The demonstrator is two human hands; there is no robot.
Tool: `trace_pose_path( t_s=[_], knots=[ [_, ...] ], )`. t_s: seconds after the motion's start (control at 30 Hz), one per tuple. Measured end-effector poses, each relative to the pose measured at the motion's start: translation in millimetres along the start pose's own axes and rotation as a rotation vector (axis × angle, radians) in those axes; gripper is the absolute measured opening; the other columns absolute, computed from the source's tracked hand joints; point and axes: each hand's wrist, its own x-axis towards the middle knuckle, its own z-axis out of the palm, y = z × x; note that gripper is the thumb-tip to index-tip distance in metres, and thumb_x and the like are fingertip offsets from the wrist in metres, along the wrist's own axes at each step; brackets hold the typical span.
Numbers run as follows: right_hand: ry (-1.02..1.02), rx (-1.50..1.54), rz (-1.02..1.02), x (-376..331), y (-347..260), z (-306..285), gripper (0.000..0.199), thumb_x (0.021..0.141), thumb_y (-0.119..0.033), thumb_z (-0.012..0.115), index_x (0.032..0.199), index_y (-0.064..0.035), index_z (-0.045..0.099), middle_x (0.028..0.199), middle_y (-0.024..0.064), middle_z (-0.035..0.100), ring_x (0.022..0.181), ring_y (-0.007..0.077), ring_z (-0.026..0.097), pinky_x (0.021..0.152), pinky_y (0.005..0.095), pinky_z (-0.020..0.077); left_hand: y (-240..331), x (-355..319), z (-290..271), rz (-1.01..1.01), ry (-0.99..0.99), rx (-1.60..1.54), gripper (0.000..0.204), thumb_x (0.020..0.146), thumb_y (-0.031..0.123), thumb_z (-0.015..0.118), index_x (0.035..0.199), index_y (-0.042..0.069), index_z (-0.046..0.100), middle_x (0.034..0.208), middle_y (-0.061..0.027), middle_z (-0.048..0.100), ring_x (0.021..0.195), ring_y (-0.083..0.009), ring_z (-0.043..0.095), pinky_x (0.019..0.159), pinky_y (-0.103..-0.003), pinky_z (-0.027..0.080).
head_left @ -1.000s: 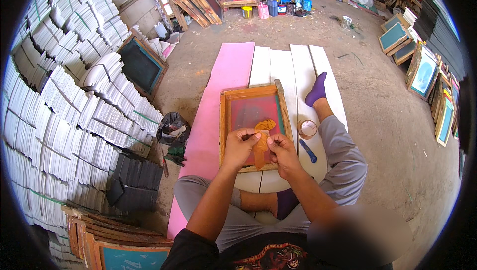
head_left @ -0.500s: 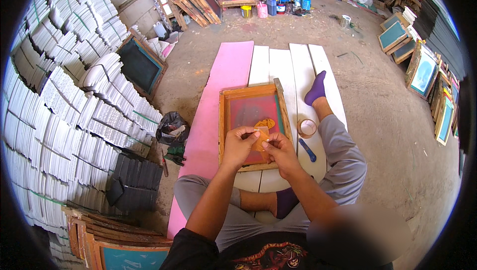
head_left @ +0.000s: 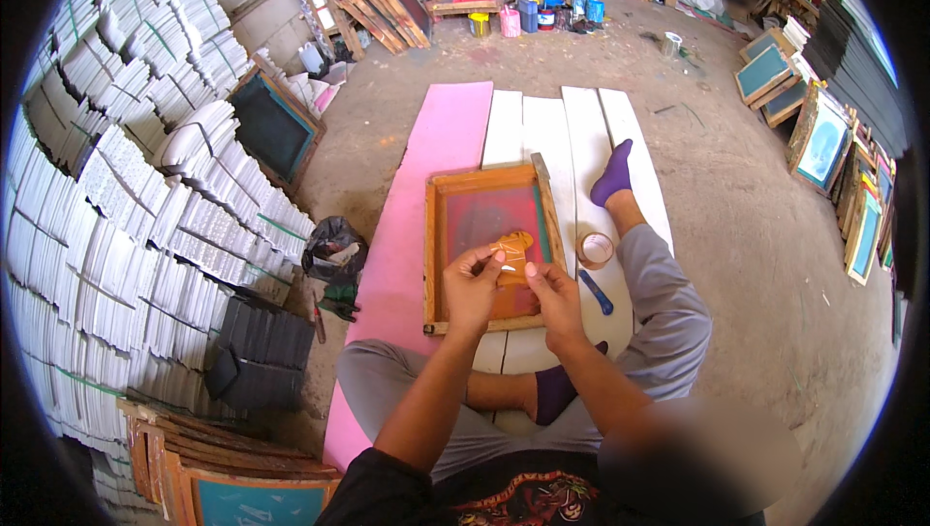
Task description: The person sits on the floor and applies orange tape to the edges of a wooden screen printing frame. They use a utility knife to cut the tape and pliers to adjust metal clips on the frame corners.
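Between the fingertips of my two hands is a piece of translucent brown tape [head_left: 511,263], creased and shiny. My left hand [head_left: 472,286] pinches its left side. My right hand [head_left: 555,299] pinches at the right edge with thumb and finger. Both hands are above a wooden-framed printing screen [head_left: 433,245] with reddish mesh. An orange-yellow patch [head_left: 524,238] shows on the mesh just beyond the tape, partly covered by it. Right of the frame rest a roll of brown tape [head_left: 598,264] and a blue utility knife [head_left: 596,293].
White boards and a pink board [head_left: 448,129] lie under the frame and my legs. Tall stacks of white sheets [head_left: 116,226] line the left, near a black plastic bag [head_left: 334,250]. More screens [head_left: 823,143] lean at the right. Paint cans [head_left: 528,15] stand at the back.
My hands have moved slightly apart, and the tape piece between them shows wider and flatter. My right hand has shifted to the tape's right edge.
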Motion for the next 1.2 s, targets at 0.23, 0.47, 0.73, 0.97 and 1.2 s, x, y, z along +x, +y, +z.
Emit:
trace_pose_path(
  t_s=[0.23,0.47,0.73,0.97,1.2],
  knots=[
    [0.052,-0.204,-0.245,13,1,7,0.021,0.096,-0.020,0.072,0.094,0.0004,0.070,0.074,0.0008,0.065,0.064,0.0074,0.057,0.060,0.0252,0.0467,-17,-3,9,0.024,0.083,-0.222,0.021,0.097,0.014,0.072,0.107,-0.005,0.073,0.085,-0.0050,0.071,0.068,-0.0106,0.063,0.064,-0.025,0.055],
    [-0.258,-0.779,-0.310,51,-60,-11,0.018,0.088,-0.013,0.074,0.096,0.0034,0.073,0.081,0.0174,0.072,0.074,0.0256,0.070,0.072,0.0358,0.0537,-29,-14,-17,-0.207,0.010,0.031,0.030,0.100,0.026,0.069,0.087,-0.001,0.072,0.081,-0.0042,0.069,0.064,-0.0096,0.061,0.059,-0.025,0.049],
    [-0.881,-1.004,-0.245,56,-122,1,0.015,0.087,-0.012,0.077,0.091,0.0019,0.071,0.075,0.0058,0.068,0.070,0.0107,0.063,0.064,0.0282,0.0500,-9,0,-13,0.076,-0.374,-0.357,0.032,0.104,0.027,0.061,0.117,-0.001,0.068,0.109,-0.0043,0.070,0.104,-0.0127,0.062,0.095,-0.030,0.047],
    [-0.922,-1.157,-0.307,49,-150,8,0.017,0.086,-0.014,0.079,0.093,0.0007,0.072,0.078,0.0092,0.071,0.073,0.0148,0.066,0.067,0.0305,0.0512,-32,17,-30,-0.036,-0.747,-0.175,0.034,0.100,0.028,0.067,0.120,0.000,0.067,0.111,-0.0030,0.068,0.102,-0.0114,0.060,0.091,-0.032,0.048],
    [-0.625,-1.379,-0.260,42,-158,-10,0.017,0.080,-0.012,0.080,0.094,-0.0030,0.076,0.082,0.0134,0.073,0.078,0.0246,0.069,0.073,0.0349,0.0531,-33,27,-51,-0.122,-0.883,0.190,0.021,0.089,0.014,0.080,0.100,-0.001,0.071,0.087,0.0018,0.068,0.080,-0.0088,0.059,0.072,-0.028,0.049]
  ],
)
